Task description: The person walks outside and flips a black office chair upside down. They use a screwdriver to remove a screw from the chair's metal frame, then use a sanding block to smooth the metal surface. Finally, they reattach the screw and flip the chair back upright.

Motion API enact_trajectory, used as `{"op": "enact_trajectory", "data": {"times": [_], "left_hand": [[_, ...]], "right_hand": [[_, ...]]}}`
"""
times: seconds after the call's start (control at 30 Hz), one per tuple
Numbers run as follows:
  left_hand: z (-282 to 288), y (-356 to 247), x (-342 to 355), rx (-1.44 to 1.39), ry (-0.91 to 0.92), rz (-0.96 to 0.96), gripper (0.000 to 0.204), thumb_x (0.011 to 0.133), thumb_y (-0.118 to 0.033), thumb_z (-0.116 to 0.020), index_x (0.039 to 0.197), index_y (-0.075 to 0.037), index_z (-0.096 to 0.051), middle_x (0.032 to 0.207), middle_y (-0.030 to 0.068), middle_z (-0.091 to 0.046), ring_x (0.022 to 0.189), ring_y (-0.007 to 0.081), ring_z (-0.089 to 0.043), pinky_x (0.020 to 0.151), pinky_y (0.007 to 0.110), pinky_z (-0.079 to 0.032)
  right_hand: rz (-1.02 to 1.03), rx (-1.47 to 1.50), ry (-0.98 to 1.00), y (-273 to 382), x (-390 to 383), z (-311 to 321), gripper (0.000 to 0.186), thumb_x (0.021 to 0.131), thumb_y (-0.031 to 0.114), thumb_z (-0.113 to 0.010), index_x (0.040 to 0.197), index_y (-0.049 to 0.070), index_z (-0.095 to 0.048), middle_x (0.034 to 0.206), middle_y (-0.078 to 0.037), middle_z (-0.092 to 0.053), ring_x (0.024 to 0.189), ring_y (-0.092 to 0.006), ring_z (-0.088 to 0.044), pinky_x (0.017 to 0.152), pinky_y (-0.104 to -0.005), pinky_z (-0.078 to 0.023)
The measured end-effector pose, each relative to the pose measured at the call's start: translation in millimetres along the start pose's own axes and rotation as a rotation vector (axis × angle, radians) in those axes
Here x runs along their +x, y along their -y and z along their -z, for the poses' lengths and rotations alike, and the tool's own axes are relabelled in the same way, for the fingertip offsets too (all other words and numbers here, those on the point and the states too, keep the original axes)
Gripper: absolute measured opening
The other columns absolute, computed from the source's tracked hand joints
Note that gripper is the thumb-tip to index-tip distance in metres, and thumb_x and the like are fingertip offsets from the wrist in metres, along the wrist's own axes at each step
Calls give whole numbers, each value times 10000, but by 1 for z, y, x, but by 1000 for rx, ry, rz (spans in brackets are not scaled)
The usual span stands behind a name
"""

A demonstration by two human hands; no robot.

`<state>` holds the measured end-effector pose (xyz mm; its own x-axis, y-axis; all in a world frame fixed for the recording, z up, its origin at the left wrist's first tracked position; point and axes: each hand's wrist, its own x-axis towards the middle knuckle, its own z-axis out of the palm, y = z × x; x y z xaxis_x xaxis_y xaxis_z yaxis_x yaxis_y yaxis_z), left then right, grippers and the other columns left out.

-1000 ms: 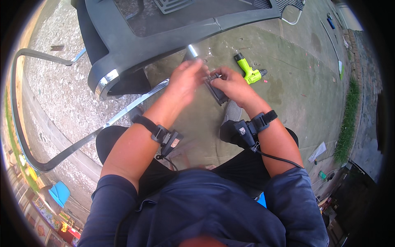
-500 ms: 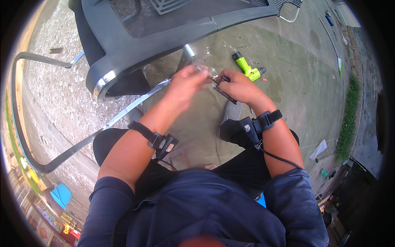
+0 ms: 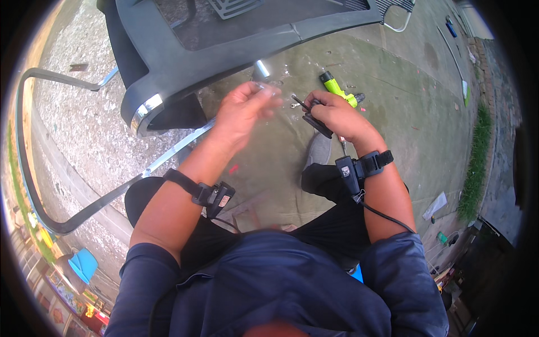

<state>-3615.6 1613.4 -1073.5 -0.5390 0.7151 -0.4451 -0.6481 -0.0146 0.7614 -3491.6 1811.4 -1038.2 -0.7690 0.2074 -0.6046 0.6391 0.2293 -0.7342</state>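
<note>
My right hand (image 3: 336, 115) is closed around a black folding hex key set (image 3: 318, 126); a thin dark key points out of it toward my left hand. My left hand (image 3: 245, 108) is held apart from it, near the chair's edge, its thumb and fingers drawn together. Motion blurs those fingertips; a small shiny glint shows there, too unclear to name. Just beyond the hands lies an upturned chair with a grey plastic frame (image 3: 224, 59) and mesh. A short bright metal tube (image 3: 261, 68) juts from under its edge.
A lime-green cordless drill (image 3: 341, 91) lies on the ground beyond my right hand. The chair's bent metal leg frame (image 3: 120, 195) loops out to the left. My grey shoe (image 3: 319, 150) is below the right hand. Farther right are a long-handled tool (image 3: 452, 56) and grass (image 3: 475, 163).
My hands have drawn apart: the left moved left, away from the hex key set, and the right shifted slightly right with the set still in it.
</note>
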Motion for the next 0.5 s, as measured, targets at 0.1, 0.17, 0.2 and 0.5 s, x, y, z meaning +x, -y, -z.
{"op": "enact_trajectory", "data": {"times": [0.1, 0.17, 0.2, 0.5], "left_hand": [[1, -6, -4, 89, 11, -3, 153, 951, -193, -652, 1066, -93, -639, 1013, 44, -683, 936, 156, -649, 780, 290, -481], [0, -9, -6, 151, -2, -22, 158, 941, -194, -665, 1059, -92, -642, 980, 29, -678, 896, 139, -643, 764, 279, -476], [-1, -9, -8, 183, -9, -31, 161, 935, -195, -671, 1056, -91, -643, 964, 21, -676, 876, 130, -640, 756, 274, -474], [0, -10, -16, 767, -34, -244, 167, 862, -131, -750, 954, -21, -666, 872, -11, -611, 714, 47, -529, 639, 207, -439]], "right_hand": [[60, 235, -12, 2, 0, 7, 323, 870, 228, -442, 998, 25, -657, 876, -52, -609, 781, -119, -534, 712, -269, -442], [101, 353, -15, 6, 0, 8, 332, 906, 246, -432, 962, 14, -663, 857, -48, -609, 780, -124, -535, 709, -274, -444], [108, 350, -61, 7, 3, 3, 376, 967, 320, -459, 932, 11, -671, 812, -35, -600, 736, -122, -537, 673, -269, -441], [181, 463, -88, 25, 2, -23, 159, 912, 152, -676, 1013, 30, -663, 742, 32, -576, 658, -50, -531, 601, -220, -439]]}}
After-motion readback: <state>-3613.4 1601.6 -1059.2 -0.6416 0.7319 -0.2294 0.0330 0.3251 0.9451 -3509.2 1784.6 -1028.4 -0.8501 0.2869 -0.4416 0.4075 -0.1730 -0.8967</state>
